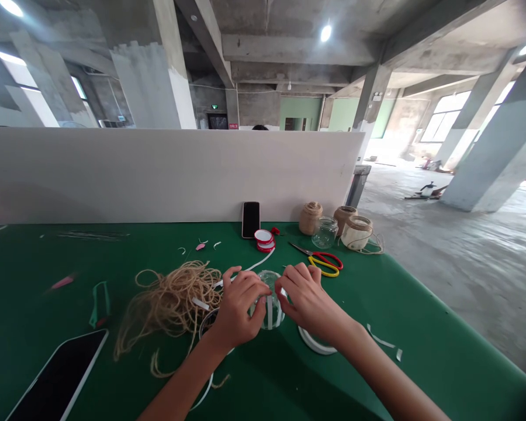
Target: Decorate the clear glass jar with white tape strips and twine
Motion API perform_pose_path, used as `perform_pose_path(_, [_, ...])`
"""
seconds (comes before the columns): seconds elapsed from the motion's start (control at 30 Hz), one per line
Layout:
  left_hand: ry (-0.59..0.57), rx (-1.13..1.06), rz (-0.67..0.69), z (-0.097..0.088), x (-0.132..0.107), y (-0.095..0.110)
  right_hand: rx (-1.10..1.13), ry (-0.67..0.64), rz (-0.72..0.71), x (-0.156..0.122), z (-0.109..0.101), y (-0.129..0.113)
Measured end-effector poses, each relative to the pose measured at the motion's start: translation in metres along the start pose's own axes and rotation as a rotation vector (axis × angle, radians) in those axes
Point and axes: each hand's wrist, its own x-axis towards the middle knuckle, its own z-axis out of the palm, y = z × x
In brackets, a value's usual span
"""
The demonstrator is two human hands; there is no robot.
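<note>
Around the small glass jar (269, 304) on the green-covered table (425, 327), both hands work close together. White paper-like strips run down the jar's side. The left hand (239, 307) curls over the jar from its left side, fingers bent across the top and thumb pressed against the front. The right hand (309, 298) comes in from the other side with its fingers bunched, the fingertips (286, 298) pressing against the jar's right side. Whether the jar rests on the table is hidden.

Left of the jar sprawls a loose tangle of jute twine (170, 304), and a long white strip (256, 263) reaches up and away from the jar. Just below it, partly under the right wrist, lies a white tape roll (316, 346).

Beyond the jar sit a red-and-white tape roll (264, 240), red-and-yellow-handled scissors (323, 262), and a clear empty jar (325, 233) among twine-wrapped jars (355, 233). A phone (251, 219) leans on the white partition (158, 175) behind them. A dark tablet (56, 377) lies well to the jar's left.
</note>
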Motion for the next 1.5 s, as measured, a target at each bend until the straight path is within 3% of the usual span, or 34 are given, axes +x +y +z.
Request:
perform_pose_path(0.3, [-0.012,-0.014,-0.017,0.000,-0.001,-0.001,0.043,-0.082,-0.062,0.009,-0.008,0.007])
perform_pose_path(0.7, [-0.015,-0.003,-0.008,-0.001,-0.001,0.000,-0.039,0.010,0.017,0.001,0.012,0.000])
perform_pose_path(0.93, [-0.027,0.029,-0.011,-0.001,0.000,-0.001,0.077,0.037,0.059,-0.007,0.005,-0.001])
perform_pose_path(1.5, [-0.006,0.004,-0.005,-0.002,0.000,0.001,-0.013,0.029,0.021,-0.002,0.008,-0.002])
